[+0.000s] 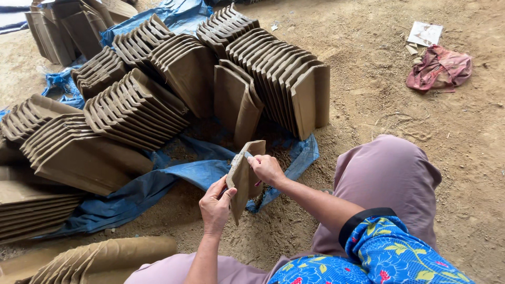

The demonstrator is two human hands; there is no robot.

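Head view. I see the left hand (215, 206) wrapped around the lower edge of a brown clay tile (243, 178), fingers closed on it, thumb on the near face. The tile stands on edge, tilted slightly, between the two hands and above the dirt floor (379, 100). The right hand (267, 169) sits just beside the tile's upper edge, closed around a small tool (247, 154) whose pale tip touches that edge; a reddish part of the tool shows below the palm. The tile thus lies above and to the right of the left hand, and to the left of the right hand.

Ahead of the hands, rows of matching tiles (284, 79) stand on edge, leaning against one another on a blue tarp (158, 184). More stacks lie flat at the left (31, 208). The person's mauve trouser leg (386, 179) is at the right, with a blue flowered sleeve (389, 252) near the lower edge. A crumpled red cloth (439, 68) lies well apart on the floor, upper right, near a scrap of paper (425, 33).
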